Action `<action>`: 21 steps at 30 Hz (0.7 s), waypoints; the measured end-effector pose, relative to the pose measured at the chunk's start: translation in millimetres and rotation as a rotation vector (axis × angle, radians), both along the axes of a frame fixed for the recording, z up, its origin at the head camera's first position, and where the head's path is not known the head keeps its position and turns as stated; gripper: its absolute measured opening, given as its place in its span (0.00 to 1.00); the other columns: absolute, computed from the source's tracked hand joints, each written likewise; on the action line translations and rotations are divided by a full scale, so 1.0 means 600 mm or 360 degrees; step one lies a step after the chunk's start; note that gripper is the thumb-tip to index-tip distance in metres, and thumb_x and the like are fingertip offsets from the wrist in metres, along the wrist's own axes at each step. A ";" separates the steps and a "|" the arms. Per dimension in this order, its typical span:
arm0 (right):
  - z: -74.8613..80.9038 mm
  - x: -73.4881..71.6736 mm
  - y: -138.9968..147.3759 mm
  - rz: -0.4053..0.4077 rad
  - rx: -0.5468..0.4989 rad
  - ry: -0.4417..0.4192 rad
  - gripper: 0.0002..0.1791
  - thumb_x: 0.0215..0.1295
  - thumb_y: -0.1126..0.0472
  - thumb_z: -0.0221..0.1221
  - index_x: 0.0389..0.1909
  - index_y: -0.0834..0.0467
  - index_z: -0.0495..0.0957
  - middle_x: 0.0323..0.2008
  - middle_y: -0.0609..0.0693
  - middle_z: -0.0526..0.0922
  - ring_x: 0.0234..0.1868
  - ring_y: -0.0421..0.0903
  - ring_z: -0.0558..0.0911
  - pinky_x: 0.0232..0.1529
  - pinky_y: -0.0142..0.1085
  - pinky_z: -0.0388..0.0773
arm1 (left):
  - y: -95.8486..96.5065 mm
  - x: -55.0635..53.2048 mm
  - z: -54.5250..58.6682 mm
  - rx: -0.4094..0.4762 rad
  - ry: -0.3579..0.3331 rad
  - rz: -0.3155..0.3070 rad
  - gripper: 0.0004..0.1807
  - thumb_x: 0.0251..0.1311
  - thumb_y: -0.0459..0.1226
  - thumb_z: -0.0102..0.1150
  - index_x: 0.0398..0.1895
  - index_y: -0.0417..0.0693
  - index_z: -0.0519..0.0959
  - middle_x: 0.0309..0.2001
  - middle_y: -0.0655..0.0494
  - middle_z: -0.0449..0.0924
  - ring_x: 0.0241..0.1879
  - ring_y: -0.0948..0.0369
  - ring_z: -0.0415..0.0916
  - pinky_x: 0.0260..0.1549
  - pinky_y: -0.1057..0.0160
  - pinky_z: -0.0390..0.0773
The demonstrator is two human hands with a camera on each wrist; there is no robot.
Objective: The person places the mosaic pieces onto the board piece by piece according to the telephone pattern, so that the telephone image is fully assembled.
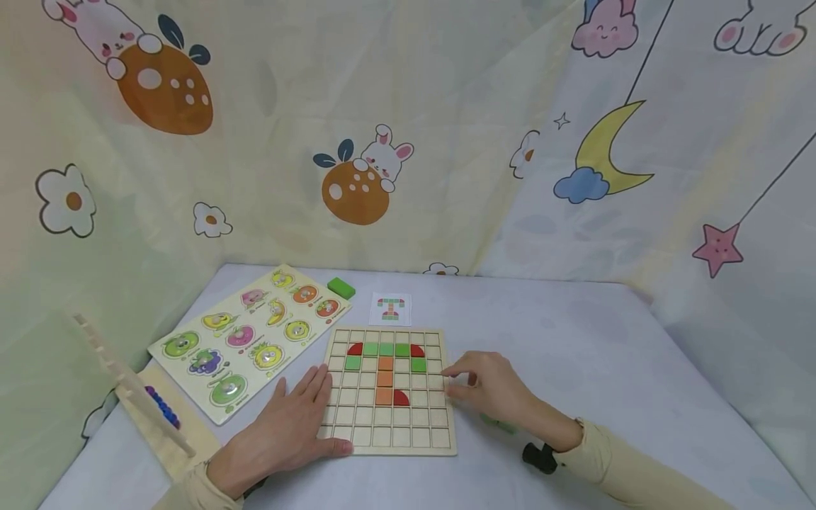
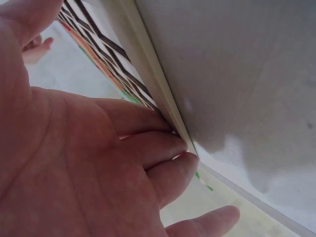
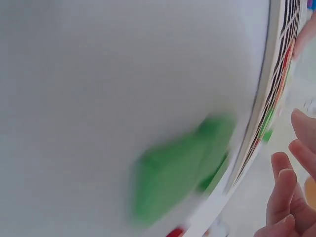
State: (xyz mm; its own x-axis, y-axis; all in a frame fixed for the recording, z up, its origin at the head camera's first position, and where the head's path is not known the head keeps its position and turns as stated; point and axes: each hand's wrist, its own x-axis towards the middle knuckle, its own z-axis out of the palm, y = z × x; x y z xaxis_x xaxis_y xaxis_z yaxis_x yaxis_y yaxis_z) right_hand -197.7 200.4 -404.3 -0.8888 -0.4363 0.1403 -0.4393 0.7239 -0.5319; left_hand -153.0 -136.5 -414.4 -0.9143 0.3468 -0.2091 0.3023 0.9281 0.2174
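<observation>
A wooden grid board [image 1: 366,436] lies on the table, holding green squares [image 1: 386,349], orange squares [image 1: 385,380] and red quarter-round pieces [image 1: 401,398]. Against its left edge rests my left hand [image 1: 287,425], fingers extended and thumb near the lower corner; the left wrist view shows the fingertips touching the board's side. My right hand [image 1: 487,386] hovers at the board's right edge, thumb and index finger apart. In the right wrist view nothing shows between those fingers. Blurred green pieces [image 3: 177,170] lie on the table below, partly hidden by the forearm in the head view.
Behind the board is a small pattern card [image 1: 391,309]. To its left lie a green block [image 1: 341,287] and a fruit puzzle board [image 1: 255,333]. A wooden stand [image 1: 137,397] with blue beads [image 1: 162,407] is at far left. Printed fabric [image 1: 274,234] hangs behind the table.
</observation>
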 end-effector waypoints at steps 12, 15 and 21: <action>-0.004 -0.013 0.119 -0.0297 0.0185 0.0100 0.15 0.59 0.66 0.71 0.48 0.57 0.89 0.41 0.50 0.89 0.27 0.35 0.72 0.25 0.27 0.69 | 0.000 0.000 0.001 0.0006 -0.0010 -0.0002 0.66 0.50 0.73 0.62 0.77 0.30 0.58 0.81 0.35 0.52 0.81 0.40 0.50 0.70 0.24 0.51; -0.008 -0.016 0.132 -0.0260 0.0226 0.0060 0.16 0.57 0.68 0.71 0.48 0.59 0.89 0.43 0.52 0.88 0.30 0.37 0.74 0.27 0.27 0.71 | 0.001 -0.001 0.002 0.0012 -0.0021 0.0004 0.67 0.50 0.73 0.62 0.77 0.30 0.58 0.81 0.35 0.52 0.81 0.40 0.50 0.70 0.24 0.51; -0.013 -0.020 0.137 -0.0184 0.0258 0.0027 0.14 0.55 0.69 0.73 0.44 0.59 0.90 0.40 0.50 0.87 0.28 0.36 0.73 0.27 0.27 0.71 | 0.001 -0.001 0.002 0.0015 -0.0027 0.0009 0.67 0.49 0.74 0.62 0.77 0.30 0.58 0.81 0.36 0.51 0.81 0.40 0.49 0.70 0.24 0.50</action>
State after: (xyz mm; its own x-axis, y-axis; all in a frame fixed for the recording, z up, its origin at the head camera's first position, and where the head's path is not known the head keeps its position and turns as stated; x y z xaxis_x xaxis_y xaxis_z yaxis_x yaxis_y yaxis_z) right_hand -209.4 282.6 -412.0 -0.9323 -0.3498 0.0921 -0.3565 0.8455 -0.3976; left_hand -153.5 -135.7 -413.3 -0.9128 0.3434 -0.2212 0.2931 0.9278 0.2310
